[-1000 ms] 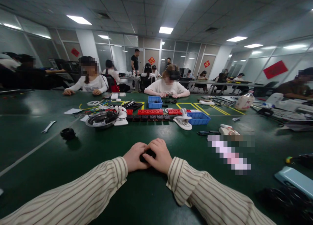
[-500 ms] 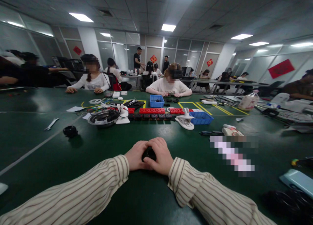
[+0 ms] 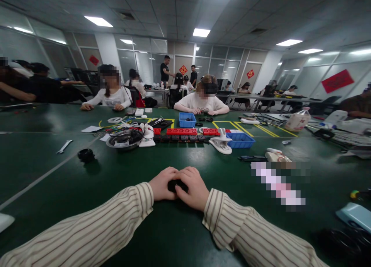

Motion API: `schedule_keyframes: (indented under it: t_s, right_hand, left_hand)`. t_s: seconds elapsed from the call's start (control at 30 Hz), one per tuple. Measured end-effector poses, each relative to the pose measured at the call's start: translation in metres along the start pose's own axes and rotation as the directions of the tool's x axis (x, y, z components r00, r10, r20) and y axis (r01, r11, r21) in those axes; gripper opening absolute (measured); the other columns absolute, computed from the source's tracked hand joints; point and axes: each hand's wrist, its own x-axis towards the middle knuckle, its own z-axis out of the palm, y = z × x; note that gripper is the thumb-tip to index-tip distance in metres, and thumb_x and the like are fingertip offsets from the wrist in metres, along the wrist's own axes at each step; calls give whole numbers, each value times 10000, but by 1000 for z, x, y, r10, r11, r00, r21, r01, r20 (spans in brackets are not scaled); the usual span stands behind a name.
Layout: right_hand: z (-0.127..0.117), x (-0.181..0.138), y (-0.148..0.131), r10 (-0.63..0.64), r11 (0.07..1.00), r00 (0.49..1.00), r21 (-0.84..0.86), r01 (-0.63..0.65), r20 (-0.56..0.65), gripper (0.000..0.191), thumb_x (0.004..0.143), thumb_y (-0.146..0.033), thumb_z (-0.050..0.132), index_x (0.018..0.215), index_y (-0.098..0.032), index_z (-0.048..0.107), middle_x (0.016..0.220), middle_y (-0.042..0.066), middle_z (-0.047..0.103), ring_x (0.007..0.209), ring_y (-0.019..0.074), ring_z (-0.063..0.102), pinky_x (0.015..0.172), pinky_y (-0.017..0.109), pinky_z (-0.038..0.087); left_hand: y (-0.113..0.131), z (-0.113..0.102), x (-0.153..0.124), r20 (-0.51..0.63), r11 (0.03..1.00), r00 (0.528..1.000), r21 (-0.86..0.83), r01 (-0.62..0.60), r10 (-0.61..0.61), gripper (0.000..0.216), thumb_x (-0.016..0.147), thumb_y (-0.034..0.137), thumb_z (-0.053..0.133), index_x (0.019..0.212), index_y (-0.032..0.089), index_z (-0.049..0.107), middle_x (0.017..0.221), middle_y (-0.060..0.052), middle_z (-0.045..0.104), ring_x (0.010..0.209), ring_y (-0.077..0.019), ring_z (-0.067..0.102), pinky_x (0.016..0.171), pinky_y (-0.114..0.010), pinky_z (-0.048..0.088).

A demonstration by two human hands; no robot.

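Observation:
Between my two hands, low over the middle of the green table, is a small black round object [image 3: 177, 185]; its kind is mostly hidden by the fingers. My left hand [image 3: 164, 183] curls round its left and far side. From the right, my right hand [image 3: 193, 186] wraps over it, with the thumb across its near face. The fingers of both hands meet at the top. A similar black bundle [image 3: 86, 155], perhaps coiled cable, lies apart on the left side of the table.
Ahead stand a metal bowl of cables [image 3: 123, 141], red and black socket strips [image 3: 182, 134], a white clip base [image 3: 221, 143] and blue bins [image 3: 240, 140]. A wrench [image 3: 64, 146] lies left, black coils [image 3: 339, 242] near right. Co-workers sit across the table.
My right hand has shifted slightly to the right and turned a little on the black object, and less of the object's face shows. The left hand stays nearly in place.

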Motion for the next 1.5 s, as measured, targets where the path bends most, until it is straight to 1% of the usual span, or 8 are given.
schedule_keyframes:
  t_s: [0.13, 0.27, 0.47, 0.7, 0.9, 1.2, 1.37, 1.5]
  right_hand:
    - [0, -2, -1, -141, 984, 990, 117, 138, 19, 255, 633, -93, 424, 811, -205, 567, 847, 12, 634, 913, 183, 494, 897, 378, 306]
    - [-2, -3, -1, -162, 977, 987, 144, 156, 25, 281, 661, -108, 413, 874, -218, 561, 911, 0, 637, 1016, 177, 474, 999, 404, 208]
    - [-4, -4, 2, 39, 997, 992, 69, -31, -122, 344, 742, -378, 503, 1006, -159, 502, 992, 80, 556, 936, 217, 461, 879, 397, 321]
    - [4, -2, 4, 213, 969, 974, -109, -220, -74, 432, 650, -539, 618, 860, -179, 507, 846, 40, 524, 819, 201, 455, 770, 354, 341]
    - [-2, -1, 2, 128, 991, 992, -45, -129, -5, 218, 691, -313, 608, 864, -193, 553, 848, 28, 553, 850, 188, 461, 790, 336, 334]
    - [-8, -3, 1, -110, 982, 992, 160, 101, 53, 253, 591, -110, 421, 774, -224, 554, 874, -21, 649, 962, 164, 511, 925, 359, 297]
    - [-8, -5, 0, -100, 984, 995, 151, 99, -1, 226, 697, -230, 481, 918, -219, 527, 992, 18, 611, 1003, 186, 485, 969, 397, 259]
    - [-3, -6, 3, 73, 995, 991, 75, -64, -113, 399, 721, -454, 532, 996, -167, 489, 992, 85, 550, 934, 221, 471, 860, 392, 339]
  left_hand:
    - [-3, -3, 1, 46, 997, 998, -77, -32, 35, 271, 526, 152, 660, 789, 172, 596, 958, -28, 551, 952, -216, 494, 890, -321, 394]
    - [-1, -3, 0, 76, 997, 997, -74, -24, 29, 461, 531, 182, 678, 977, 165, 566, 1029, -47, 552, 988, -234, 495, 918, -350, 379]
    - [9, 3, -5, -27, 979, 989, 144, 145, -143, 775, 447, 514, 741, 1092, 180, 472, 1073, -74, 548, 1030, -290, 482, 1010, -542, 173]
    - [21, 3, -5, -58, 943, 982, 275, 189, -180, 381, 593, 482, 652, 772, 167, 535, 769, -33, 552, 764, -224, 515, 784, -408, 386]
    - [8, 3, -4, -15, 982, 995, 158, 103, -102, 331, 583, 299, 654, 882, 182, 573, 887, -39, 549, 847, -221, 498, 804, -360, 394]
    - [-3, -1, -2, 123, 999, 992, 31, -22, 18, 326, 574, 270, 685, 888, 226, 612, 1040, -22, 500, 991, -241, 452, 905, -365, 368]
    - [-2, 2, -4, 81, 998, 996, 58, 28, -33, 670, 522, 425, 726, 1112, 208, 495, 1107, -62, 511, 1038, -279, 454, 966, -470, 300]
    - [8, 6, -8, -20, 976, 989, 159, 146, -145, 801, 440, 549, 727, 1103, 197, 448, 1094, -81, 530, 1053, -306, 462, 1000, -593, 123]
